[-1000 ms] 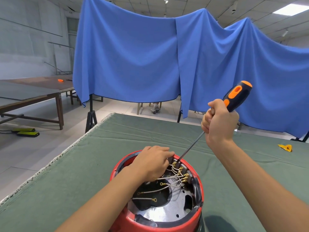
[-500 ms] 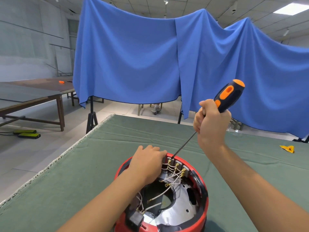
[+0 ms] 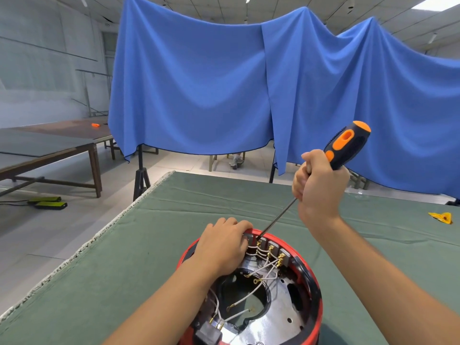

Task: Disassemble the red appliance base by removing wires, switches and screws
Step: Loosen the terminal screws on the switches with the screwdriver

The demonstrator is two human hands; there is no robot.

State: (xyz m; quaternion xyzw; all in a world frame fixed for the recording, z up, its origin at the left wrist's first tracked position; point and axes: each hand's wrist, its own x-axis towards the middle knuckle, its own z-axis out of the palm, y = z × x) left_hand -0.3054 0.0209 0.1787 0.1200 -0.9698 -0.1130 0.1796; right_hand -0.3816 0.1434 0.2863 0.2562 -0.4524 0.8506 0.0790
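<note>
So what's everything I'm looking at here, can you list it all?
appliance base: one, red, open side up, near edge of table.
wires: several, white with brass ends, inside the base.
screwdriver: one, black and orange handle, tip at the base's far rim.
table: one, green cloth cover.
yellow object: one, far right on the table.
blue cloth: hung behind the table.
wooden tables: at left.
left hand: rests on the base's far rim.
right hand: grips the screwdriver.
</note>
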